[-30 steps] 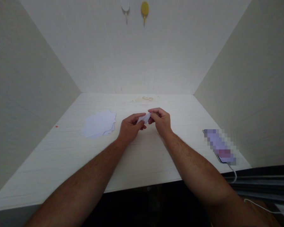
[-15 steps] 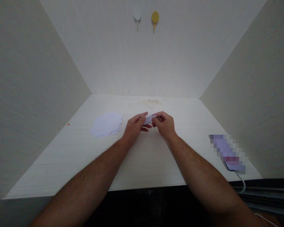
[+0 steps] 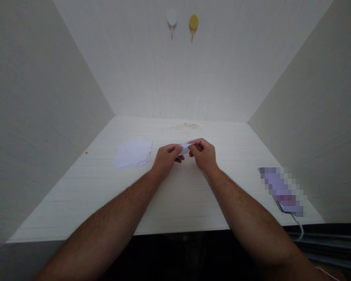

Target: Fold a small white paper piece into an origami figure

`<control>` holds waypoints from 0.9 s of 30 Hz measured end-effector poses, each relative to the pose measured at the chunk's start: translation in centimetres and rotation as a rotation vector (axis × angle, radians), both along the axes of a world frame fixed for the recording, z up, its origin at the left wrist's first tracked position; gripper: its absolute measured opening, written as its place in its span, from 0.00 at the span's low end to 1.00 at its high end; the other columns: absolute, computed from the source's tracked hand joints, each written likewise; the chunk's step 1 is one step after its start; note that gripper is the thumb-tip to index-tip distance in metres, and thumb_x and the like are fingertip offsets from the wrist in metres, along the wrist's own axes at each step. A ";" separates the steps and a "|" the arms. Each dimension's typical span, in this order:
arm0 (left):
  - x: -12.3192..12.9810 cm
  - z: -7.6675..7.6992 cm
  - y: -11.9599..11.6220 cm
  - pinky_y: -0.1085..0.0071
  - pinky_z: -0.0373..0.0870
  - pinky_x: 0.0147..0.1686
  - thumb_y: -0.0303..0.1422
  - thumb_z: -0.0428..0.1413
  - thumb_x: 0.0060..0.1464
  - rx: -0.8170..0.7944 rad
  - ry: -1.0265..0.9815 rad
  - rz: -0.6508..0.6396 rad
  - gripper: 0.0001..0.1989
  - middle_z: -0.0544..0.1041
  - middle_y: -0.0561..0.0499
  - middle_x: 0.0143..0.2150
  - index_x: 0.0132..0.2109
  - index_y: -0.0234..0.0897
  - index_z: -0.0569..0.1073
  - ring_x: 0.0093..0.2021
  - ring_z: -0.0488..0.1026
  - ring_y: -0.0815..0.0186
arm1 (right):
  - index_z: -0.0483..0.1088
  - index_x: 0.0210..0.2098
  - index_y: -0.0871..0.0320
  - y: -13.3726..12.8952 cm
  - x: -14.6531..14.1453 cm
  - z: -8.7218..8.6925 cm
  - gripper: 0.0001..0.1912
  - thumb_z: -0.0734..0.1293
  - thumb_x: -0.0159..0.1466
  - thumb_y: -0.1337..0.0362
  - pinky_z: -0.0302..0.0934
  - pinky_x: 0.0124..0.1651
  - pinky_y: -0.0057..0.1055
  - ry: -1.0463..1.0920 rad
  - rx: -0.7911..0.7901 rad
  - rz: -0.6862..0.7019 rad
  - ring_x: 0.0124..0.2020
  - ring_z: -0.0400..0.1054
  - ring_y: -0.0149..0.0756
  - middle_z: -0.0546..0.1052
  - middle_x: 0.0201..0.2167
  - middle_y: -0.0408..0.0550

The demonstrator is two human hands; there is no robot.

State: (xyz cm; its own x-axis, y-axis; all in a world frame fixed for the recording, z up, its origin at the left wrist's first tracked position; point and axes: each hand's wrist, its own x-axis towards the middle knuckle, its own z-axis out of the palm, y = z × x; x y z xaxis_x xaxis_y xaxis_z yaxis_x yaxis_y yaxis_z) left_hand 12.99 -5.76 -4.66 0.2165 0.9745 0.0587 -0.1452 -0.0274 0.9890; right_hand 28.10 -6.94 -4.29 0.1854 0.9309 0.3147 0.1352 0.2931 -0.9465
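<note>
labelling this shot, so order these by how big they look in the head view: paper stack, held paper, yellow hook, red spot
1. paper stack
2. held paper, partly hidden, and yellow hook: too alike to rank
3. red spot

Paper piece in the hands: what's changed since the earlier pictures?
The left hand has drawn its raised index finger in closer to the thumb, at the paper piece. The camera view has shifted, putting everything on the desk further right in the picture than at first. Unchanged: both hands' hold on the piece, the right hand included, and the paper stack lying to its left.
</note>
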 end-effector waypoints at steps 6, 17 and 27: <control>0.1 0.1 0.0 0.71 0.71 0.27 0.45 0.62 0.48 -0.030 -0.011 0.017 0.18 0.77 0.47 0.30 0.36 0.33 0.78 0.26 0.73 0.68 | 0.70 0.33 0.58 0.1 0.0 -0.1 0.08 0.68 0.57 0.60 0.60 0.23 0.25 -0.026 -0.030 0.015 0.19 0.65 0.27 0.72 0.20 0.39; 0.3 1.0 -0.2 0.71 0.73 0.28 0.38 0.63 0.47 -0.144 -0.225 -0.010 0.12 0.76 0.50 0.29 0.33 0.33 0.75 0.28 0.75 0.68 | 0.68 0.34 0.57 0.3 -0.1 -0.9 0.11 0.70 0.56 0.59 0.64 0.27 0.28 -0.028 -0.076 0.129 0.23 0.69 0.29 0.76 0.24 0.42; 0.4 0.8 -0.1 0.68 0.76 0.30 0.37 0.64 0.42 -0.196 -0.221 0.028 0.12 0.75 0.51 0.28 0.30 0.33 0.74 0.28 0.73 0.69 | 0.70 0.31 0.56 0.1 0.0 -0.7 0.07 0.70 0.55 0.61 0.62 0.28 0.28 -0.135 -0.037 0.090 0.22 0.66 0.28 0.74 0.23 0.41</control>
